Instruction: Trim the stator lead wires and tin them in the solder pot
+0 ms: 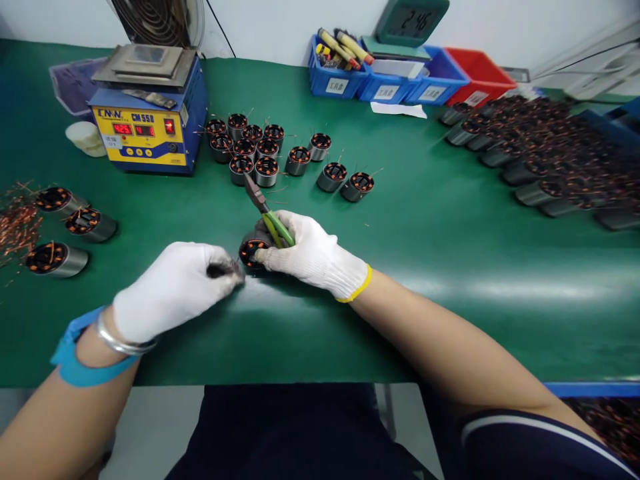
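Note:
My right hand [310, 257], in a white knit glove with a yellow cuff, grips a motor stator [249, 251] with copper windings around its open end. Tucked in the same hand are green-handled cutting pliers [277, 227], their dark jaws pointing up and to the left. Just left of the stator is my left hand [185, 283], also gloved, its darkened thumb and fingertips pinched together. Whatever lies in that pinch is too small and blurred to make out. Beyond my hands stands a group of stators [244, 148] with thin wire ends sticking out.
At the left, several stators [63, 260] stand beside a copper wire scrap heap [17, 223]. Behind them is a yellow-and-blue CM558 soldering pot [145, 137]. Blue bins [336, 83] and a red bin [480, 77] line the back. Many stators [540, 190] crowd the right side.

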The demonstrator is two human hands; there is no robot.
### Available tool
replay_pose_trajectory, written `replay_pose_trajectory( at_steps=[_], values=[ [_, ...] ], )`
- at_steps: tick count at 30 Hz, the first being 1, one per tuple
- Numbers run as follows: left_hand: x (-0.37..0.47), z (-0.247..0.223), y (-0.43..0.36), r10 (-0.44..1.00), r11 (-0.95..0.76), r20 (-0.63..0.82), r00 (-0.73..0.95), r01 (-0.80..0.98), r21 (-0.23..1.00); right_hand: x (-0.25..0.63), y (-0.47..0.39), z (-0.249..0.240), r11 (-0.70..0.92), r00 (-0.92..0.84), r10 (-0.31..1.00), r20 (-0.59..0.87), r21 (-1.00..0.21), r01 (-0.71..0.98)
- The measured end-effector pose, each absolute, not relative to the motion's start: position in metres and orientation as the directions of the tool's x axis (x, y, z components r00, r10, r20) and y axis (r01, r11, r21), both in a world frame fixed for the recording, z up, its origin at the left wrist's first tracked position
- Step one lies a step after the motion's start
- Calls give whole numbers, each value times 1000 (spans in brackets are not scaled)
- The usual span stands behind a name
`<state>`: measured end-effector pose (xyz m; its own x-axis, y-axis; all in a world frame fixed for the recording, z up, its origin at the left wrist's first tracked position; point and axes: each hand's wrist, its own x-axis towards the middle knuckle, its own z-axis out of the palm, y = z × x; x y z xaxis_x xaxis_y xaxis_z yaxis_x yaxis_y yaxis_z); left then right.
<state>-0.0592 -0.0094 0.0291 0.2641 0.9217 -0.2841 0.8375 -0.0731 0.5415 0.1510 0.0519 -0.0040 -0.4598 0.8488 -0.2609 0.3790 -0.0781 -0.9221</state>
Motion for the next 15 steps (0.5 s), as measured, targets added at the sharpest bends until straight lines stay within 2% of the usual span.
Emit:
replay_pose_trajectory(
  at_steps=[1, 2, 3, 4, 6, 7, 9, 11, 13, 15],
  values=[
    [-66, 35, -11, 871, -68, -339, 357, 769, 636, 151, 53, -5, -105, -429, 864, -264, -928, 358],
    [-73, 39, -11, 846, -48, -331, 419, 678, 733, 151, 53, -6, -141, -402, 874, -273, -934, 329],
    [-78, 42, -11, 868, -23, -272, 414, 581, 813, 151, 54, -7, -178, -389, 876, -285, -941, 289],
    [-81, 42, -10, 922, -7, -190, 337, 507, 862, 151, 55, -8, -210, -391, 872, -295, -946, 246],
    [-79, 36, -5, 997, 8, -43, 62, 482, 876, 151, 55, -9, -242, -417, 858, -298, -953, 184],
    [-74, 31, -2, 1000, 20, -14, -16, 528, 849, 151, 55, -10, -241, -433, 853, -292, -956, 170],
    [-59, 20, 2, 997, 37, -74, 29, 653, 757, 150, 54, -11, -212, -454, 851, -264, -964, 162],
    [-44, 13, 1, 976, 59, -188, 113, 690, 721, 149, 53, -13, -171, -465, 855, -230, -971, 166],
    [-36, 14, -4, 961, 93, -237, 139, 647, 757, 149, 55, -14, -163, -452, 863, -227, -971, 176],
    [-38, 21, -11, 986, 97, -151, 70, 499, 861, 151, 57, -15, -196, -396, 882, -256, -963, 186]
  ],
)
